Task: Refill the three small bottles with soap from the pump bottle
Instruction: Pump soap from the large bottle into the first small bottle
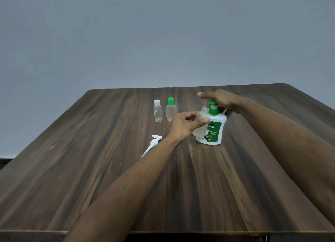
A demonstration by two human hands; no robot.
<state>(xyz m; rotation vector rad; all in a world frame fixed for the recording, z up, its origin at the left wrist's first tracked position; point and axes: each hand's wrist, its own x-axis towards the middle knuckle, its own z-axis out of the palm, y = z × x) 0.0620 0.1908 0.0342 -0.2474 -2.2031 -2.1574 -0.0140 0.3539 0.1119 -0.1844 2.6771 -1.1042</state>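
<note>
The white pump bottle with a green label stands upright right of the table's middle, its green neck open. My left hand holds an uncapped small clear bottle upright just in front of it. My right hand reaches over the pump bottle's top from behind, its lower fingers curled round the bottle's shoulder. A small green cap shows under this hand. Two more small bottles stand behind to the left: one with a white cap, one with a green cap.
The removed white pump head with its tube lies on the wooden table, just left of my left forearm. A plain grey wall rises behind the table's far edge.
</note>
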